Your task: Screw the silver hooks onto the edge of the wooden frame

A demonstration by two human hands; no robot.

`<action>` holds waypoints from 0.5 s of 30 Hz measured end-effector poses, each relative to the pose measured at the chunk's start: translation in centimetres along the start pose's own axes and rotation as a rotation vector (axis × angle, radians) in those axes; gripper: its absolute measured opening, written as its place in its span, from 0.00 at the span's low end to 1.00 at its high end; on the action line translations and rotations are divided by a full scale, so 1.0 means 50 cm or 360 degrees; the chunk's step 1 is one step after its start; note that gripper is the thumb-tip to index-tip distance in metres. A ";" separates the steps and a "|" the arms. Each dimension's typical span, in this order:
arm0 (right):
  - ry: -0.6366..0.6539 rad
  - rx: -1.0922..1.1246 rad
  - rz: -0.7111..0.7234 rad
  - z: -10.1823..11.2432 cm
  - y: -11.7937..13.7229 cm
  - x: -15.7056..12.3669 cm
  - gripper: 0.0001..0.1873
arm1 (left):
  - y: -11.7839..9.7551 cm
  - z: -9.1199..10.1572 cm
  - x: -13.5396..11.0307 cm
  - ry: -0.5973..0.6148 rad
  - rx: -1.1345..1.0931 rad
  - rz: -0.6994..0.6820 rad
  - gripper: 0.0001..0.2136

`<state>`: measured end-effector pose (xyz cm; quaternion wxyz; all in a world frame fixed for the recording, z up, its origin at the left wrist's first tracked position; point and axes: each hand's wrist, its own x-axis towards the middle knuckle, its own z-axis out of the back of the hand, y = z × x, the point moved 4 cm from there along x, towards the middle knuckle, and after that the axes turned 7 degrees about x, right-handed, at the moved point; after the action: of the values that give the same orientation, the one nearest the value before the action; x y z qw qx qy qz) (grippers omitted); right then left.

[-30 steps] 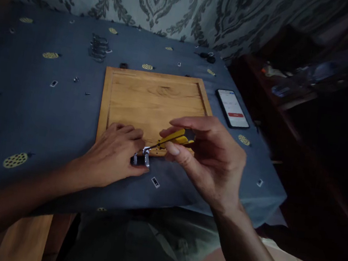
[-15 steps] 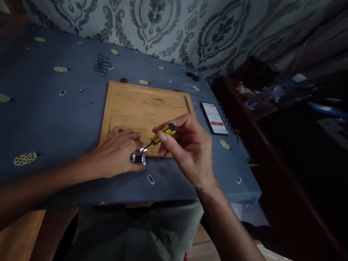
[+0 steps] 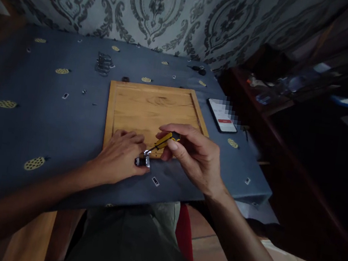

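Observation:
A square wooden panel (image 3: 151, 105) lies on the blue patterned cloth (image 3: 42, 125). At its near edge sits a small metal fitting (image 3: 144, 161). My left hand (image 3: 121, 160) rests on the cloth with its fingers closed on that fitting, holding it against the panel's edge. My right hand (image 3: 192, 157) pinches a small yellow and black screwdriver (image 3: 166, 140), whose tip points down and left onto the fitting.
A lit phone (image 3: 223, 116) lies right of the panel. Small screws and parts (image 3: 84, 91) and a dark pile of metal pieces (image 3: 103, 64) lie scattered on the cloth. A dark cluttered shelf (image 3: 278, 97) stands at the right, and patterned wallpaper behind.
The view has shifted slightly. Both hands stay at the panel's near edge, the screwdriver still on the fitting, with the right hand's grip turning a little.

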<state>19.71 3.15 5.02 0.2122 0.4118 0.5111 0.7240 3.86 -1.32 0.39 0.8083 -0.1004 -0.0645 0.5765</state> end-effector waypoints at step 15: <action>0.0123 0.0005 0.0334 -0.026 -0.015 0.027 0.12 | 0.006 0.012 -0.005 -0.0024 -0.0096 0.0144 0.11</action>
<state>17.80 3.69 4.69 0.1146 0.4351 0.4742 0.7568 3.37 -1.40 0.92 0.7775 -0.1231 -0.0834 0.6110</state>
